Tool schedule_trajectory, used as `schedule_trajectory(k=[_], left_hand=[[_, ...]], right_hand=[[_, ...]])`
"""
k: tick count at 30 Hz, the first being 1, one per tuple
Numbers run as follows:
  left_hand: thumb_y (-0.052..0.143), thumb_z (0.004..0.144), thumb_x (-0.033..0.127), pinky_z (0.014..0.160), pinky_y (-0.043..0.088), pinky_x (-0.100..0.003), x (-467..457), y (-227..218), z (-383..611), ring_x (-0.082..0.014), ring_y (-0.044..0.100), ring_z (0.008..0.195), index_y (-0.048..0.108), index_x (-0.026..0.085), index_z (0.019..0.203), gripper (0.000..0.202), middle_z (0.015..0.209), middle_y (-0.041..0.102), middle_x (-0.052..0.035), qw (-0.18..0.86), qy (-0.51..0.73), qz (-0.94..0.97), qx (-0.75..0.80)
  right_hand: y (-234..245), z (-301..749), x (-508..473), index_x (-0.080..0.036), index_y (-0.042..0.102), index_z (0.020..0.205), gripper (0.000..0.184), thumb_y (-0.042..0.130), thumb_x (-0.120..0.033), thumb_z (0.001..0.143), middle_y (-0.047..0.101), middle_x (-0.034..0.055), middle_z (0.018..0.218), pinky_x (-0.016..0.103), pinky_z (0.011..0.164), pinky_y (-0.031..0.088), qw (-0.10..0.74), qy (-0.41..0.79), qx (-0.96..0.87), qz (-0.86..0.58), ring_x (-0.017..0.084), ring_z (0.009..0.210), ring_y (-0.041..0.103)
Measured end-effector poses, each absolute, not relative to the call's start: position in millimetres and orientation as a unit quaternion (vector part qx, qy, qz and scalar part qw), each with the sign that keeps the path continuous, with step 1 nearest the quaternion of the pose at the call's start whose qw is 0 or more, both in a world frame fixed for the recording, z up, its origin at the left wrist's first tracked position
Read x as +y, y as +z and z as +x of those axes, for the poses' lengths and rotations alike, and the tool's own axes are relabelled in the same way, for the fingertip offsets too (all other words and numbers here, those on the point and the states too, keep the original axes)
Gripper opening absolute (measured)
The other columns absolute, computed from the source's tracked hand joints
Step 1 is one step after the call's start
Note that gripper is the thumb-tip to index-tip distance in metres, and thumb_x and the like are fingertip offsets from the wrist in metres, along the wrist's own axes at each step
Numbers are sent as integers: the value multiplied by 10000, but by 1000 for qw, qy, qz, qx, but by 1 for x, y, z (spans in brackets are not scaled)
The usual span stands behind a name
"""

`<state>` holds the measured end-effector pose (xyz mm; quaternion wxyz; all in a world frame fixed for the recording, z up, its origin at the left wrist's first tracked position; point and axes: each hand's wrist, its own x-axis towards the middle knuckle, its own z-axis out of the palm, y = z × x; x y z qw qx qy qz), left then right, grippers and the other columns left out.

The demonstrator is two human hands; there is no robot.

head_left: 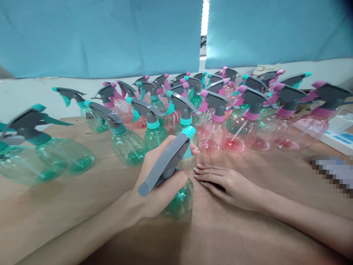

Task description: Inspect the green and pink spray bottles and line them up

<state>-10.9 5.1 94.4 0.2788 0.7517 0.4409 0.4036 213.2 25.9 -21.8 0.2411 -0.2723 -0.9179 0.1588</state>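
Observation:
My left hand (157, 176) is wrapped round the neck of a green spray bottle (180, 202) with a grey and teal trigger head. The bottle stands near the front of the table, its nozzle pointing away and to the right; my fingers hide its collar and part of the trigger. My right hand (228, 184) rests palm down on the tabletop just right of that bottle, fingers stretched out and holding nothing. Close behind both hands are a clear green spray bottle (156, 136) and a pink spray bottle (211, 136).
Several more green and pink spray bottles crowd the back of the wooden table (110, 206). Two green ones (68, 154) stand at the left. A blurred flat object (335, 171) and a white and blue box (336, 136) lie at the right. Blue curtains (110, 36) hang behind.

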Motion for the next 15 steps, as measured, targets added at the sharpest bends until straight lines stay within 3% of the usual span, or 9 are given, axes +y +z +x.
schedule_trajectory(k=[2,5,11,15], left_hand=[[459,683,185,486,356,-236,5,95,-11,-120,316,539,426,244,739,88,629,340,62,292,414,753,419],[464,681,156,509,384,-244,5,95,-12,-126,381,539,502,242,817,165,633,389,65,313,406,755,409],[478,684,180,600,474,-262,5,94,-13,-157,566,653,558,221,855,194,766,587,22,329,402,751,408],[470,690,180,593,476,-261,6,93,-13,-150,547,608,567,221,874,212,713,571,29,325,395,755,410]], right_hand=[[-22,213,26,-153,637,1269,337,482,-176,972,673,86,1296,406,1107,465,244,159,-917,-273,221,1292,562],[-21,213,25,-142,634,1272,339,471,-179,978,670,92,1300,408,1107,463,239,151,-920,-273,220,1289,564],[-19,213,25,-139,634,1271,339,470,-174,976,675,94,1291,407,1104,467,239,151,-920,-272,220,1283,570],[-20,213,26,-124,634,1271,343,468,-164,974,668,101,1300,406,1108,462,232,150,-922,-271,222,1289,564]])
